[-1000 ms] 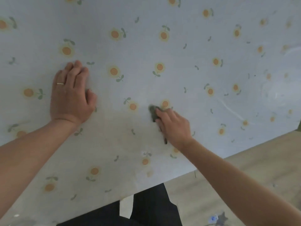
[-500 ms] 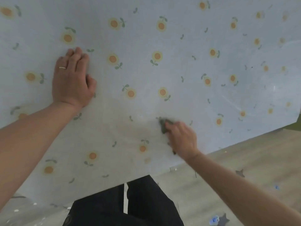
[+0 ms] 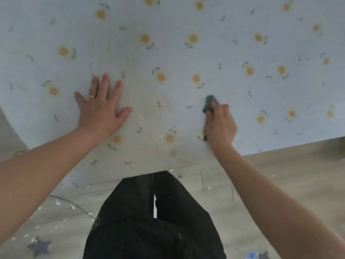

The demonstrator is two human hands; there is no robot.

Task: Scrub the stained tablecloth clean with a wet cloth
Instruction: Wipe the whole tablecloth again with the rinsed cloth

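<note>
A pale blue tablecloth (image 3: 186, 21) printed with small orange flowers covers the table. A dull brownish stain (image 3: 158, 116) spreads across its near middle, between my hands. My right hand (image 3: 220, 124) is shut on a dark green cloth (image 3: 209, 102), whose end pokes out past my fingertips and presses on the tablecloth at the stain's right side. My left hand (image 3: 101, 107) lies flat on the tablecloth with fingers spread, a ring on one finger, left of the stain.
The table's near edge (image 3: 186, 166) runs just in front of my black trousers (image 3: 155, 221). Below it is a pale wooden floor (image 3: 280, 174) with white scraps, a thin cable at the left and star shapes near the bottom corners.
The view has tilted down toward the table's near edge. My right hand has dragged the cloth toward the near edge and rightward over the stain. My left hand has spread its fingers and sits closer to the stain.
</note>
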